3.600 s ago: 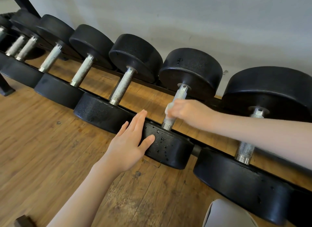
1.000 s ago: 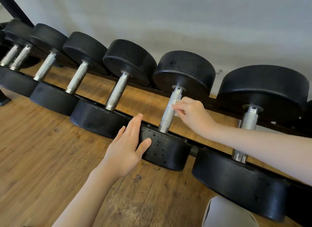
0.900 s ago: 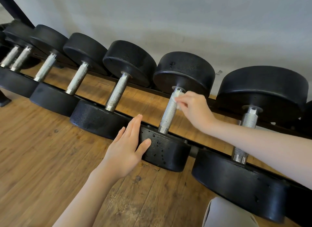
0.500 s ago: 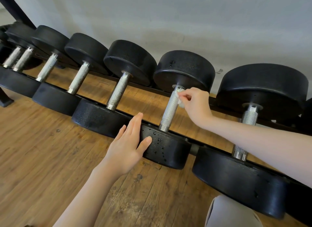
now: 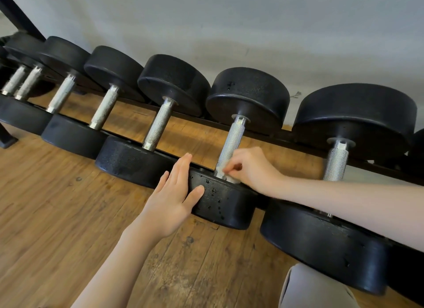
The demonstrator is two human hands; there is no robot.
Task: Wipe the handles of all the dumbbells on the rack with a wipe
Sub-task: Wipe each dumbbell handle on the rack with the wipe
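Note:
Several black dumbbells with knurled steel handles lie side by side on a low black rack [image 5: 286, 133]. My right hand [image 5: 251, 168] pinches a small white wipe [image 5: 226, 173] against the bottom end of one handle [image 5: 230, 142], just above the near weight head [image 5: 223, 202]. My left hand [image 5: 174, 195] lies flat with straight fingers on the left side of that same near head. The wipe is mostly hidden by my fingers.
Neighbouring dumbbell handles stand to the left [image 5: 158, 126] and right [image 5: 336, 161]. A wooden floor [image 5: 57, 216] spreads below the rack, a pale wall [image 5: 229, 21] rises behind it. My knee in light trousers [image 5: 314, 289] shows at the bottom right.
My right hand has slid the wipe down the handle from its top end by the far head to its bottom end. My left hand has stayed on the near head.

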